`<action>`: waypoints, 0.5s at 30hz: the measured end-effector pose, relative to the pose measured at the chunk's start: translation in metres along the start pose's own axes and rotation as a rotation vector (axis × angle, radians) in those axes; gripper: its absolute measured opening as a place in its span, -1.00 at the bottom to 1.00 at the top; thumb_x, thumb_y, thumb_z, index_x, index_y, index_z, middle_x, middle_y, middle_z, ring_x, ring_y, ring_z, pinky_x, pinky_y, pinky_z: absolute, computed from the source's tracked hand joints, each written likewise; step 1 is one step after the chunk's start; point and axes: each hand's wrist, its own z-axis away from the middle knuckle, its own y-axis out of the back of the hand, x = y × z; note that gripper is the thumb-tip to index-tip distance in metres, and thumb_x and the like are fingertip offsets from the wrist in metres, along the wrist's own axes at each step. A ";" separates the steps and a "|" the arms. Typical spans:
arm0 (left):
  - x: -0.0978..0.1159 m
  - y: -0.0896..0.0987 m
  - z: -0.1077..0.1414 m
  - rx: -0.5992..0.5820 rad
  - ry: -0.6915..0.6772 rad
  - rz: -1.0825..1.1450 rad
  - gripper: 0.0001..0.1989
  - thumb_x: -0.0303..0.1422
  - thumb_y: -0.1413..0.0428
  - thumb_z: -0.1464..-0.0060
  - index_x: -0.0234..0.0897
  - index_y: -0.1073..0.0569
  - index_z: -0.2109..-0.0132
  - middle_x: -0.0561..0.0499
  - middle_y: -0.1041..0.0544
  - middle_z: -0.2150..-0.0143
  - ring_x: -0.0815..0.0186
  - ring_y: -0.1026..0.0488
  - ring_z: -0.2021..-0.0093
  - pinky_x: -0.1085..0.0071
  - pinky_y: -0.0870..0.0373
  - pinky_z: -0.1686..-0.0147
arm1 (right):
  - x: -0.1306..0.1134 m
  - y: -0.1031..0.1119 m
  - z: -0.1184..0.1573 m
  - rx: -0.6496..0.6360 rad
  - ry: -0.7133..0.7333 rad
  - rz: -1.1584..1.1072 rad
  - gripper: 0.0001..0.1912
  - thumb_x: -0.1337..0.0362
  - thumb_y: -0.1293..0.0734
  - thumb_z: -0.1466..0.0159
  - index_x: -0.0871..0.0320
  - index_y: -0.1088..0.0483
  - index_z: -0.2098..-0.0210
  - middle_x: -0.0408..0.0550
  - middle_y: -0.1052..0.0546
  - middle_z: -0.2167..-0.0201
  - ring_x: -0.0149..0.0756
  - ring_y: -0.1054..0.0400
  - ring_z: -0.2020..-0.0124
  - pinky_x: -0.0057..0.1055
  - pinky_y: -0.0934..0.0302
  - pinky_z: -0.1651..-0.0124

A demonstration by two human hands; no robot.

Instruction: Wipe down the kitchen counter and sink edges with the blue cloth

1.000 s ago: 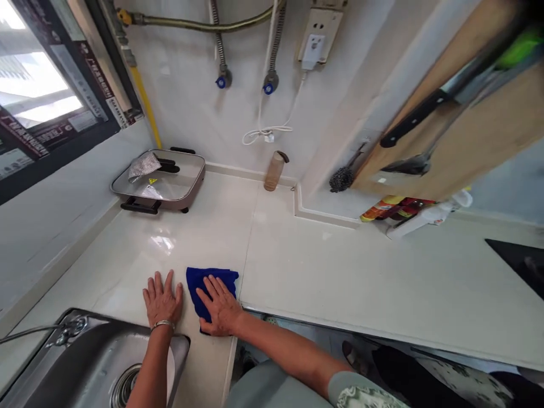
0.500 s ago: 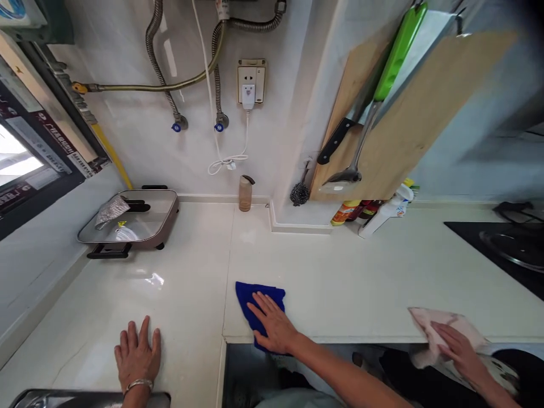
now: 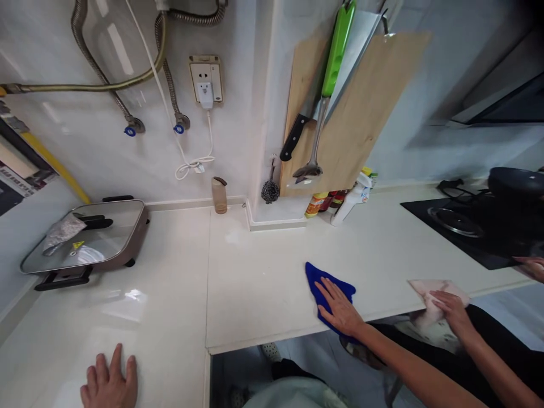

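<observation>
One pale tabletop (image 3: 255,306) carries a glass-lidded pan (image 3: 104,241) at its back left corner. A blue cloth (image 3: 313,280) lies over the front edge, beneath the right hand (image 3: 342,310), whose grip is released and flat. The left hand (image 3: 111,384), grip likewise released, is spread on the tabletop before the pan.

We face a glossy pale wall (image 3: 106,144) with a jutting pillar (image 3: 274,73), a dark window frame (image 3: 7,202) cut off at the left edge. Light (image 3: 134,294) glares off our white counter (image 3: 250,303); below it lies a bluish-grey tiled floor (image 3: 312,354).
</observation>
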 end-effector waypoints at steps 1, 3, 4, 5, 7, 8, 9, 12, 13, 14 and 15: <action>0.001 0.001 0.001 -0.001 0.004 0.004 -0.19 0.08 0.45 -0.16 -0.28 -0.16 -0.35 -0.36 -0.03 -0.46 -0.20 0.09 -0.46 -0.15 0.07 -0.37 | 0.011 -0.003 -0.002 0.014 -0.030 0.009 -0.29 0.04 -0.10 -0.34 0.13 0.09 -0.41 0.10 0.07 -0.46 -0.06 0.16 -0.45 0.02 0.01 -0.40; 0.002 0.003 0.002 -0.002 0.019 0.016 -0.20 0.07 0.44 -0.17 -0.27 -0.15 -0.36 -0.35 -0.02 -0.46 -0.19 0.10 -0.46 -0.15 0.09 -0.38 | 0.030 -0.012 -0.012 0.041 -0.092 0.019 -0.29 0.01 -0.08 -0.34 0.17 0.05 -0.40 0.14 0.03 -0.45 -0.04 0.14 -0.45 0.02 0.03 -0.40; 0.003 0.004 0.003 -0.004 0.029 0.022 -0.21 0.06 0.44 -0.17 -0.27 -0.15 -0.36 -0.34 -0.01 -0.47 -0.18 0.11 -0.47 -0.14 0.10 -0.38 | 0.038 -0.016 -0.019 0.053 -0.126 0.023 -0.28 -0.01 -0.07 -0.33 0.20 0.03 -0.39 0.17 0.02 -0.44 -0.02 0.13 -0.44 0.03 0.03 -0.40; 0.003 0.005 0.004 -0.006 0.038 0.027 -0.21 0.06 0.45 -0.18 -0.27 -0.14 -0.36 -0.34 0.00 -0.47 -0.17 0.12 -0.47 -0.13 0.11 -0.39 | 0.045 -0.021 -0.027 0.064 -0.165 0.026 -0.27 -0.03 -0.06 -0.33 0.22 0.02 -0.39 0.19 0.01 -0.44 0.00 0.12 -0.44 0.04 0.04 -0.40; 0.004 0.006 0.006 -0.015 0.057 0.032 -0.21 0.05 0.46 -0.18 -0.28 -0.13 -0.37 -0.35 0.01 -0.47 -0.18 0.13 -0.47 -0.12 0.12 -0.39 | 0.056 -0.030 -0.048 0.076 -0.253 0.032 -0.23 -0.06 -0.03 -0.31 0.27 -0.01 -0.37 0.25 -0.01 -0.43 0.05 0.12 -0.44 0.07 0.07 -0.40; 0.005 0.007 0.008 -0.025 0.068 0.032 -0.20 0.04 0.47 -0.18 -0.30 -0.12 -0.37 -0.36 0.02 -0.47 -0.19 0.13 -0.47 -0.12 0.12 -0.39 | 0.061 -0.034 -0.059 0.077 -0.302 0.035 -0.21 -0.08 -0.02 -0.30 0.29 -0.02 -0.36 0.27 -0.01 -0.42 0.07 0.14 -0.44 0.07 0.09 -0.40; 0.006 0.007 0.009 -0.034 0.078 0.030 -0.20 0.04 0.48 -0.18 -0.31 -0.12 -0.37 -0.38 0.03 -0.47 -0.20 0.14 -0.47 -0.12 0.12 -0.39 | 0.065 -0.037 -0.071 0.074 -0.349 0.036 -0.19 -0.09 0.00 -0.29 0.31 -0.02 -0.36 0.29 -0.01 -0.42 0.09 0.16 -0.44 0.07 0.12 -0.40; 0.013 0.006 0.013 -0.039 0.117 0.011 -0.18 0.05 0.48 -0.16 -0.34 -0.11 -0.37 -0.40 0.03 -0.47 -0.23 0.14 -0.47 -0.14 0.11 -0.38 | 0.071 -0.044 -0.110 0.047 -0.474 0.022 -0.14 -0.13 0.03 -0.26 0.35 -0.01 -0.36 0.33 0.00 -0.41 0.14 0.21 -0.45 0.08 0.19 -0.40; 0.016 0.006 0.014 -0.028 0.135 0.000 -0.17 0.06 0.48 -0.15 -0.34 -0.11 -0.37 -0.40 0.03 -0.47 -0.24 0.15 -0.46 -0.15 0.10 -0.38 | 0.071 -0.046 -0.123 0.040 -0.516 0.014 -0.13 -0.13 0.03 -0.25 0.36 0.00 -0.36 0.35 0.00 -0.41 0.17 0.21 -0.44 0.10 0.21 -0.39; 0.019 0.005 0.014 -0.013 0.150 -0.013 -0.15 0.08 0.46 -0.14 -0.35 -0.11 -0.37 -0.40 0.03 -0.47 -0.25 0.14 -0.46 -0.15 0.10 -0.38 | 0.069 -0.046 -0.136 0.037 -0.556 0.004 -0.12 -0.13 0.03 -0.24 0.38 0.00 -0.35 0.38 0.00 -0.40 0.21 0.21 -0.44 0.14 0.23 -0.38; 0.022 0.004 0.015 0.005 0.164 -0.027 -0.15 0.09 0.45 -0.13 -0.35 -0.11 -0.37 -0.40 0.02 -0.47 -0.25 0.13 -0.46 -0.16 0.09 -0.37 | 0.065 -0.047 -0.149 0.038 -0.590 -0.006 -0.11 -0.12 0.02 -0.24 0.41 0.01 -0.35 0.41 0.00 -0.40 0.26 0.21 -0.43 0.19 0.25 -0.37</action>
